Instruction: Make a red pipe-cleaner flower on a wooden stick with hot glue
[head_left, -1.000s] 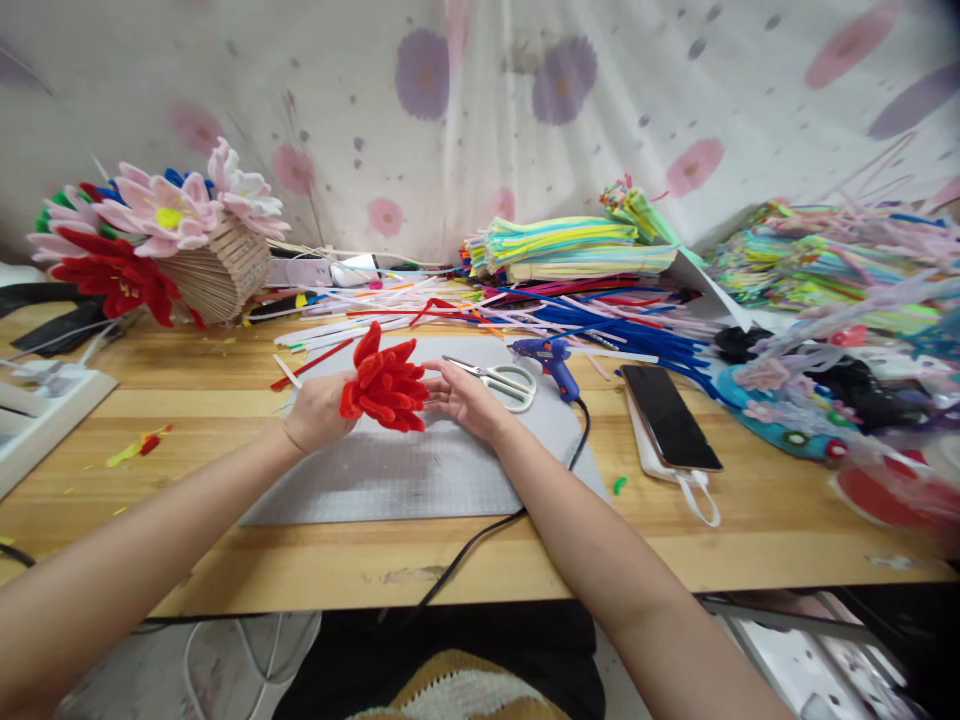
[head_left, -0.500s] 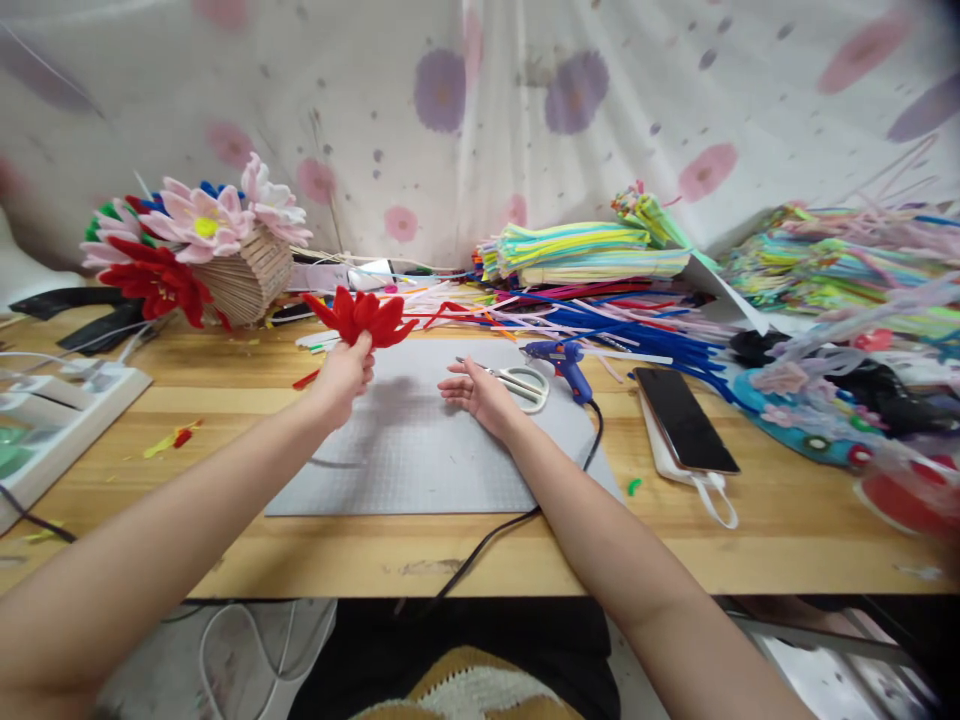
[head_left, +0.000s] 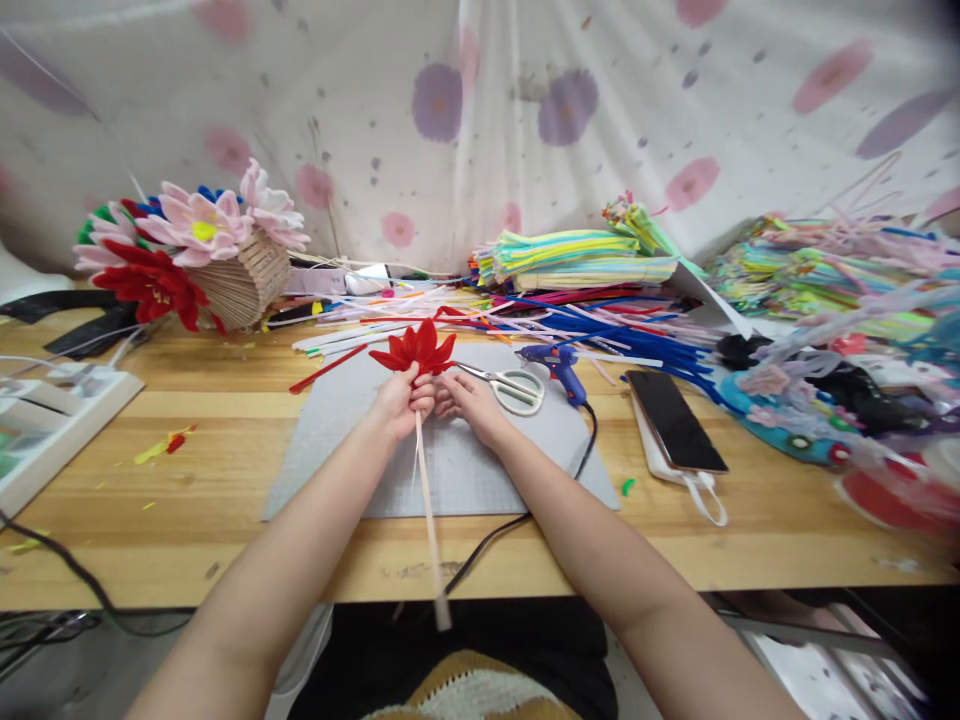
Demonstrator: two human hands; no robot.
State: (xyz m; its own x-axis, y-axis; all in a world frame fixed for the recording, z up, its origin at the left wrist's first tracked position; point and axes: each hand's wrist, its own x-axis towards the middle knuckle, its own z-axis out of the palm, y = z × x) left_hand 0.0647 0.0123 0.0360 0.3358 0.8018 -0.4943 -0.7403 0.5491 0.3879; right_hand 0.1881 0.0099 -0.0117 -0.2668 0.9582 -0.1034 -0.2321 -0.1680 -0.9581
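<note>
In the middle of the head view, my left hand is closed around the base of a red fuzzy flower with pointed petals. A long pale stem runs down from that hand past the table's front edge. Right beside it, my right hand has its fingers curled in by the flower's underside; what they hold, if anything, is hidden. Scissors with light handles lie just right of my right hand on the grey mat. A blue glue gun rests behind them.
At the back left is a bunch of fuzzy flowers; a white power strip is at the left. Pipe cleaner bundles line the back. A phone lies at right, and a black cord crosses the mat's edge.
My left hand has brought the red flower right and toward me, and its pale stem now shows. My right hand's fingers, stretched out before, are curled beside my left hand.
</note>
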